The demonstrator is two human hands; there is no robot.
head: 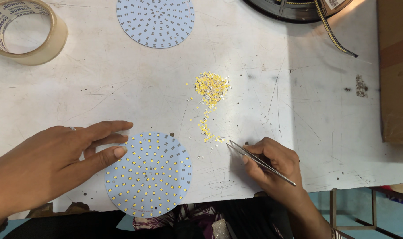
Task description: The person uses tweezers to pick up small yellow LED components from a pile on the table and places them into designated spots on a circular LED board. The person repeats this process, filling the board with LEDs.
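Left hand (pixel 55 159) flat; right hand (pixel 272 161) fingers pinched.

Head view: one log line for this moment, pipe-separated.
left hand flat, fingertips on populated round board | right hand grips tweezers, tips near yellow chip pile | bare round board, tape roll beyond

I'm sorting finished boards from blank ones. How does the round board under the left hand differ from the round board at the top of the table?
The near board has small yellow chips on most of its pads; the far board shows only bare grey pads. The near board lies fully in view, held at its edge by the left hand; the far board is untouched and cut off by the frame's top edge. Both are pale, round discs lying flat on the white table.
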